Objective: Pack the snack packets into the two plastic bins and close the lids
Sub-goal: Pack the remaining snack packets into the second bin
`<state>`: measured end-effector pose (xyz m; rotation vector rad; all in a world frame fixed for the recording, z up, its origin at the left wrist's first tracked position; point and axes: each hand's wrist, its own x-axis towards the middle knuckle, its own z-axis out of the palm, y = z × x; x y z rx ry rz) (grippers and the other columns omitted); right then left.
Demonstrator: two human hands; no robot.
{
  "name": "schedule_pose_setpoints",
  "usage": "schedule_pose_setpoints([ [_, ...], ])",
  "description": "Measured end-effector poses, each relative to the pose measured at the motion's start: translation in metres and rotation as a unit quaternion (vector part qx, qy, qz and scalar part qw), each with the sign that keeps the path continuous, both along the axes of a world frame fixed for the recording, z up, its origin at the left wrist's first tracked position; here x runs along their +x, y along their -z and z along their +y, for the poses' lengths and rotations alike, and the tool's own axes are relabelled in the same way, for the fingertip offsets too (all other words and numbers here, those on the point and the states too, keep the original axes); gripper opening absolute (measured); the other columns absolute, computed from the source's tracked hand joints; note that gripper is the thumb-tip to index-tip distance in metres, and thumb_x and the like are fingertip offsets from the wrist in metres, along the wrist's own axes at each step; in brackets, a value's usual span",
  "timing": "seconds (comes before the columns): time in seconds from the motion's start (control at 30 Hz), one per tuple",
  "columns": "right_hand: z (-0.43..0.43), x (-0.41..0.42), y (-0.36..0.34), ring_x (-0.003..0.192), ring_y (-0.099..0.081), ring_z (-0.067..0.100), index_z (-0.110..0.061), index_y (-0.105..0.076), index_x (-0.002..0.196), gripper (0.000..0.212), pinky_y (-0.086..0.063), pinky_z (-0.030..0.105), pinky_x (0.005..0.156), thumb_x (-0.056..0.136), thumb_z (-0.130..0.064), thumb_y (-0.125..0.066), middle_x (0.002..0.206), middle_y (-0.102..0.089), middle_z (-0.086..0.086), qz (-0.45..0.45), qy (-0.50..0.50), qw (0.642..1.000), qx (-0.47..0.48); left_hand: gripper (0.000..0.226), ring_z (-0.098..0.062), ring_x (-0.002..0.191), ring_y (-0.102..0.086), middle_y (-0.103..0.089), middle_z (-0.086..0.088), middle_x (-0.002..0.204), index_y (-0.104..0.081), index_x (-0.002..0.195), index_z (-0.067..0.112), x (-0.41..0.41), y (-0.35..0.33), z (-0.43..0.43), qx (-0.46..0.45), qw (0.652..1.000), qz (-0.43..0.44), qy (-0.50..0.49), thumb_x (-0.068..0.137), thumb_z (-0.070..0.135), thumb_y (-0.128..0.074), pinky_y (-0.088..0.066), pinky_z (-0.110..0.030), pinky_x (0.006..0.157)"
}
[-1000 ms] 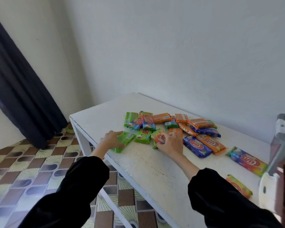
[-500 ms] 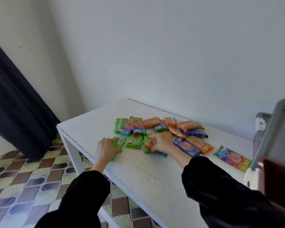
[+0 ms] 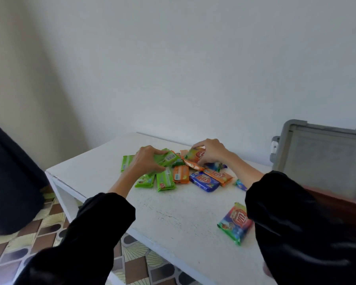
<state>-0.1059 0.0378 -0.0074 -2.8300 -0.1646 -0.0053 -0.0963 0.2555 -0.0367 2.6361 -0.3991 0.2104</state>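
Note:
Several snack packets lie in a loose heap on the white table [image 3: 173,219]. My left hand [image 3: 146,161] grips a bunch of green packets [image 3: 169,158] at the heap's left side. My right hand [image 3: 209,150] holds an orange packet [image 3: 197,155] at the heap's far side. Two green packets [image 3: 164,181], an orange one [image 3: 180,175], a blue one [image 3: 203,181] and another orange one [image 3: 218,175] lie flat in front of the hands. A multicoloured packet [image 3: 234,222] lies alone near my right sleeve. A bin with a raised grey lid [image 3: 321,161] stands at the right.
The bin's dark brown body [image 3: 337,204] is partly hidden by my right sleeve. The table's left edge [image 3: 56,177] drops to a patterned tile floor [image 3: 14,249]. A dark curtain [image 3: 10,177] hangs at the far left. A plain wall stands close behind the table.
Both hands have moved further into the heap and closed on packets: the left one gathered green packets, the right one picked up an orange one. The view has swung right, showing more of the bin lid.

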Motion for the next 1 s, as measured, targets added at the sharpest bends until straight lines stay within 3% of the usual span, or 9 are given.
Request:
schedule_pose_setpoints([
  [0.17,-0.058,-0.043,-0.017,0.123,-0.046,0.026,-0.028,-0.053,0.130,0.065,-0.041,0.032,0.092,0.071,-0.023,-0.079,0.138,-0.048,0.005,-0.015,0.042,0.999,0.002,0.062,-0.024,0.086,-0.055,-0.062,-0.011,0.099,-0.059,0.124,0.031,-0.009,-0.025,-0.047,0.029,0.995,-0.006,0.092,0.066,0.030,-0.081,-0.046,-0.037,0.075],
  [0.27,-0.090,-0.074,-0.021,0.125,-0.045,0.026,-0.028,-0.052,0.131,0.065,-0.041,0.035,0.097,0.071,-0.022,-0.078,0.140,-0.047,0.005,-0.019,0.067,0.997,0.017,0.063,-0.024,0.093,-0.054,-0.061,-0.008,0.100,-0.058,0.125,0.032,-0.017,-0.035,-0.081,0.051,0.988,-0.001,0.147,0.066,0.034,-0.081,-0.044,-0.035,0.079],
  [0.4,-0.128,-0.116,-0.026,0.121,-0.048,0.026,-0.029,-0.050,0.133,0.067,-0.042,0.033,0.093,0.072,-0.020,-0.077,0.136,-0.049,0.007,-0.013,0.105,0.994,0.010,0.062,-0.023,0.103,-0.053,-0.060,-0.007,0.111,-0.057,0.126,0.031,-0.032,-0.041,-0.129,0.063,0.972,0.005,0.227,0.068,0.032,-0.080,-0.043,-0.036,0.088],
  [0.53,-0.163,-0.158,-0.027,0.120,-0.048,0.025,-0.031,-0.049,0.133,0.069,-0.041,0.031,0.092,0.071,-0.022,-0.078,0.137,-0.049,0.005,0.015,0.141,0.990,-0.016,0.062,-0.022,0.105,-0.052,-0.058,-0.007,0.115,-0.055,0.128,0.030,-0.052,-0.041,-0.178,0.074,0.950,-0.001,0.303,0.070,0.034,-0.078,-0.041,-0.030,0.087],
  [0.67,-0.188,-0.193,-0.023,0.117,-0.051,0.023,-0.028,-0.048,0.134,0.069,-0.041,0.026,0.086,0.072,-0.018,-0.077,0.135,-0.050,0.004,0.045,0.164,0.985,-0.004,0.062,-0.025,0.106,-0.053,-0.060,-0.011,0.112,-0.055,0.128,0.029,-0.072,-0.036,-0.217,0.073,0.924,0.002,0.375,0.070,0.033,-0.078,-0.039,-0.033,0.090],
  [0.83,-0.212,-0.220,-0.012,0.100,-0.047,0.012,-0.029,-0.052,0.131,0.069,-0.038,0.024,0.080,0.068,-0.017,-0.079,0.129,-0.054,0.002,0.061,0.196,0.979,-0.006,0.061,-0.024,0.106,-0.053,-0.061,-0.012,0.112,-0.057,0.125,0.029,-0.091,-0.024,-0.252,0.071,0.897,0.016,0.437,0.068,0.031,-0.080,-0.040,-0.035,0.095],
  [1.0,-0.228,-0.240,0.009,0.111,-0.054,0.022,-0.026,-0.051,0.132,0.073,-0.042,0.027,0.087,0.066,-0.017,-0.082,0.124,-0.058,0.006,0.095,0.217,0.971,-0.017,0.063,-0.025,0.102,-0.053,-0.061,-0.012,0.109,-0.055,0.128,0.030,-0.108,-0.003,-0.288,0.143,0.867,0.012,0.478,0.070,0.034,-0.079,-0.040,-0.032,0.090],
])
